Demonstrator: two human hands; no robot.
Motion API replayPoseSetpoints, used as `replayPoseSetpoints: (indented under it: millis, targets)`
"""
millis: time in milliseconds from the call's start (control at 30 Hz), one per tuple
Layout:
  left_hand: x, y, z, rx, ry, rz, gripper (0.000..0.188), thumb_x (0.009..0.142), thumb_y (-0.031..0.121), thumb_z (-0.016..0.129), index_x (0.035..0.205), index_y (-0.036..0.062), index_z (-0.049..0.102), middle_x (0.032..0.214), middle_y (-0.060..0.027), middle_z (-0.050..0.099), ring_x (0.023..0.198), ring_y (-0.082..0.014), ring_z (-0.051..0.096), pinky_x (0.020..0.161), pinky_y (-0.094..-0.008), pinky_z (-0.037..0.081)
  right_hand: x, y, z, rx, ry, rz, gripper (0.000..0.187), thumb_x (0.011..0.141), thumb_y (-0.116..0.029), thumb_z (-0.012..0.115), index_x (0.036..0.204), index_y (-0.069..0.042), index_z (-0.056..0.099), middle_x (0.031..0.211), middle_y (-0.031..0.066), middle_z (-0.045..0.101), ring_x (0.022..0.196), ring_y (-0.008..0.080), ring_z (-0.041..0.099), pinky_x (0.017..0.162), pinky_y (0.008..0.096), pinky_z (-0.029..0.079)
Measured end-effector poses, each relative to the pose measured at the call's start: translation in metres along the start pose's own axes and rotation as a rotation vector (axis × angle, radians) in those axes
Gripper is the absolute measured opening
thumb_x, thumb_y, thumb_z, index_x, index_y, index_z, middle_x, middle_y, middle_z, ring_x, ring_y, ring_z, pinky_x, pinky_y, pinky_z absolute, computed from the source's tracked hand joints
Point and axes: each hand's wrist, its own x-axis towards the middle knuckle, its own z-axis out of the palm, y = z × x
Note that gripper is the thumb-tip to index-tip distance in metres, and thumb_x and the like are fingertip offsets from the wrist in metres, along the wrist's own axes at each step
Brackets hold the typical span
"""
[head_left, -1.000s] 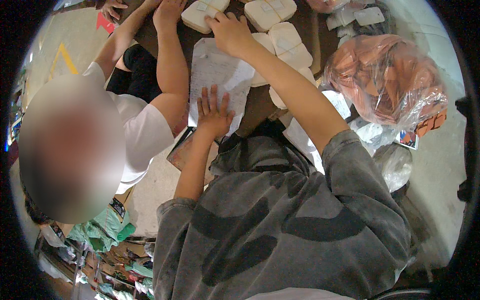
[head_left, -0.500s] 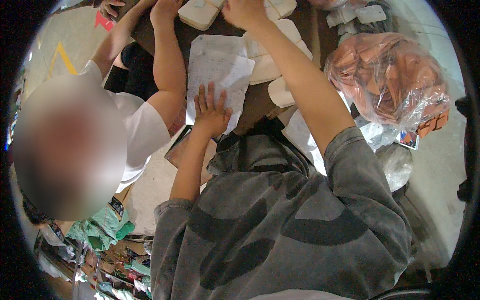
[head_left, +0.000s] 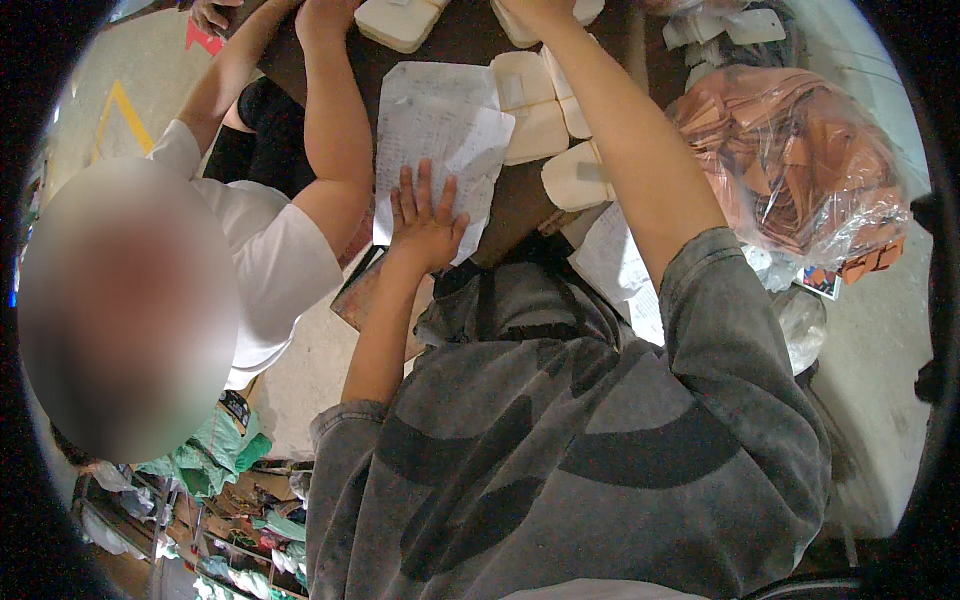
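My left hand (head_left: pixel 428 220) lies flat with its fingers spread on a creased white sheet of paper (head_left: pixel 455 125) covered in faint writing. My right arm reaches across to the far edge of the view. There my right hand (head_left: pixel 545 12) is mostly cut off, beside a stack of cream-coloured flat pieces (head_left: pixel 515 28); its fingers cannot be made out. Nearer, cream stacks with bands around them (head_left: pixel 532 135) touch the paper's right side. Another cream stack (head_left: pixel 578 180) sits close to my right forearm.
A clear plastic bag of orange-brown pieces (head_left: pixel 790 160) stands at the right. On the left, a co-worker in a white shirt (head_left: pixel 285 240) reaches over the dark table (head_left: pixel 520 200). One more cream stack (head_left: pixel 400 22) lies near the co-worker's hand. White papers (head_left: pixel 610 255) lie by my waist.
My right hand has moved right and farther away, partly out of view, uncovering more of the cream stacks. My left hand stays flat on the paper.
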Motion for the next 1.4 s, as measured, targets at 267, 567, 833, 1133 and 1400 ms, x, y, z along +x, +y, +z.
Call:
replayPoseSetpoints:
  millis: [267, 567, 833, 1133, 1400]
  targets:
    - [-0.003, 0.009, -0.013, 0.014, 0.165, 0.012, 0.070, 0.103, 0.045, 0.050, 0.162, 0.0143, 0.028, 0.171, -0.0236, -0.003, 0.155, -0.0522, -0.003, 0.123, -0.0668, 0.007, 0.002, -0.001, -0.010, 0.314, 0.199, -0.109, 0.021, 0.090, -0.020, 0.071, 0.091, 0.001, 0.071, 0.100, 0.0205, 0.065, 0.095, 0.0401, 0.063, 0.086, 0.0507, 0.050]
    - [-0.024, 0.065, -0.043, 0.031, 0.483, -0.178, 0.063, 0.090, 0.027, 0.068, 0.148, 0.0142, 0.050, 0.158, -0.0182, 0.038, 0.145, -0.0413, 0.036, 0.114, -0.0606, 0.033, 0.000, 0.012, -0.034, 0.415, 0.400, -0.231, 0.015, 0.085, -0.013, 0.073, 0.084, 0.001, 0.071, 0.079, 0.0189, 0.065, 0.078, 0.0384, 0.064, 0.072, 0.0482, 0.051]
    - [-0.047, 0.081, -0.045, 0.030, 0.300, -0.282, 0.069, 0.079, 0.013, 0.069, 0.146, 0.0173, 0.054, 0.144, -0.0130, 0.049, 0.132, -0.0354, 0.047, 0.104, -0.0557, 0.040, -0.011, 0.017, -0.049, 0.502, 0.603, -0.281, 0.013, 0.084, -0.011, 0.074, 0.082, 0.001, 0.071, 0.078, 0.0178, 0.066, 0.076, 0.0366, 0.065, 0.070, 0.0448, 0.052]
    - [-0.054, 0.080, -0.040, 0.061, 0.264, -0.275, 0.076, 0.077, 0.015, 0.072, 0.150, 0.0166, 0.050, 0.134, -0.0135, 0.051, 0.123, -0.0359, 0.050, 0.100, -0.0544, 0.042, -0.025, 0.024, -0.066, 0.592, 0.707, -0.267, 0.017, 0.085, -0.014, 0.077, 0.083, 0.002, 0.072, 0.074, 0.0152, 0.064, 0.071, 0.0298, 0.065, 0.067, 0.0375, 0.052]
    - [-0.059, 0.082, -0.038, 0.081, 0.266, -0.271, 0.077, 0.078, 0.014, 0.071, 0.151, 0.0163, 0.048, 0.138, -0.0143, 0.050, 0.122, -0.0360, 0.051, 0.099, -0.0543, 0.043, -0.041, 0.031, -0.074, 0.769, 0.585, -0.134, 0.019, 0.092, -0.015, 0.074, 0.090, 0.003, 0.071, 0.080, 0.0076, 0.064, 0.070, 0.0162, 0.060, 0.066, 0.0315, 0.049]
